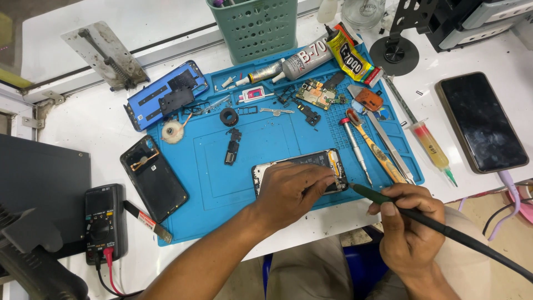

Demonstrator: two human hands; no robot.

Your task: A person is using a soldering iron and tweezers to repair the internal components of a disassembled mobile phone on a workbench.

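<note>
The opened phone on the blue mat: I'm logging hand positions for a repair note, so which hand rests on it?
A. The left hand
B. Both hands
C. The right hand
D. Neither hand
A: the left hand lies on the opened phone on the blue mat, while the right hand is off the mat's edge, holding a dark pen-shaped tool whose tip points at the phone's corner.

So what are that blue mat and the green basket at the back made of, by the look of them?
The blue mat looks like soft silicone or rubber: matte, with moulded trays and ridges, and stained with use. The green basket looks like rigid plastic: an even colour, with smooth walls pierced by neat rows of holes. Neither can be told for certain from sight alone.
</note>
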